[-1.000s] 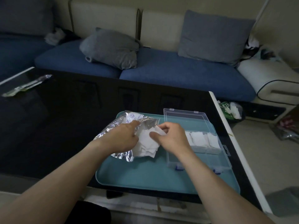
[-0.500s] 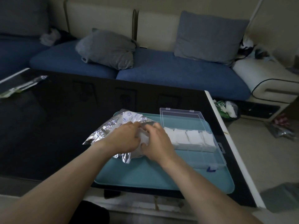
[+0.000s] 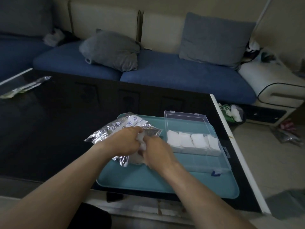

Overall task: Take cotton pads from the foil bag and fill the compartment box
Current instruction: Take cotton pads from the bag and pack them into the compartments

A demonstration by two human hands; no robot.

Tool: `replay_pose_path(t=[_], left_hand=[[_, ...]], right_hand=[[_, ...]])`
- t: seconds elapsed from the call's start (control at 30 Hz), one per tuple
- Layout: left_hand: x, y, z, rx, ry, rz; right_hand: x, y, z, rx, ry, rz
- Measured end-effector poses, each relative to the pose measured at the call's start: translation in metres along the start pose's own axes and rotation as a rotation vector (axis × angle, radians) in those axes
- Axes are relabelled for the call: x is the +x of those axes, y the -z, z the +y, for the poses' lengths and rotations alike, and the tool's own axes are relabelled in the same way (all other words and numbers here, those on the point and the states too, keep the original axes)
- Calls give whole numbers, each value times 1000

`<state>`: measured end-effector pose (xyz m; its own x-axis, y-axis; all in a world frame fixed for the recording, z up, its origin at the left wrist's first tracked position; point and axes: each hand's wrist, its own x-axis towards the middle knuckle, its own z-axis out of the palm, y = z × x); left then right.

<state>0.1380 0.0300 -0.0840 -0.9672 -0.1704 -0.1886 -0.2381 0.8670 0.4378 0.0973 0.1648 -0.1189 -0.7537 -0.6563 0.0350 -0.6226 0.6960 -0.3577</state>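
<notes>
Both hands meet over the left half of a smooth teal rectangular tray (image 3: 165,184) with rounded corners: the left hand (image 3: 125,140) has its fingers curled around the mouth of a crinkled silver foil bag (image 3: 105,134), and the right hand (image 3: 156,150) curls its fingers on the soft white cotton pads (image 3: 139,158) bunched at that opening. More of that white wad shows between the two hands. Toward the tray's right edge lies a clear plastic compartment box (image 3: 219,164), its hinged lid (image 3: 186,119) laid open toward the far edge; square white pads in the box (image 3: 193,140) fill its far row, while the near row looks bare. The tray sits at the near right corner of a glossy black table (image 3: 49,129) with a pale trim. A flat silvery wrapper (image 3: 24,87) lies near the table's far left corner. Beyond stands a blue sofa (image 3: 181,76) with cream backs and a slumped grey cushion (image 3: 110,49).
</notes>
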Motion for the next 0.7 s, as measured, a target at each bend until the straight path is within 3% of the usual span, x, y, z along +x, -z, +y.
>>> replay_pose_path(t=[0.17, 0.4, 0.6, 0.7], left_hand=[[-1, 6, -5, -30, 1, 22], [-4, 4, 1, -24, -44, 113], [-6, 1, 24, -240, -170, 404], [-8, -2, 31, -240, -223, 318]], right_hand=[[4, 22, 13, 176, -214, -14], [-5, 57, 41, 575, -445, 124], [-18, 75, 54, 961, -552, 42], [-22, 76, 62, 1042, -513, -20]])
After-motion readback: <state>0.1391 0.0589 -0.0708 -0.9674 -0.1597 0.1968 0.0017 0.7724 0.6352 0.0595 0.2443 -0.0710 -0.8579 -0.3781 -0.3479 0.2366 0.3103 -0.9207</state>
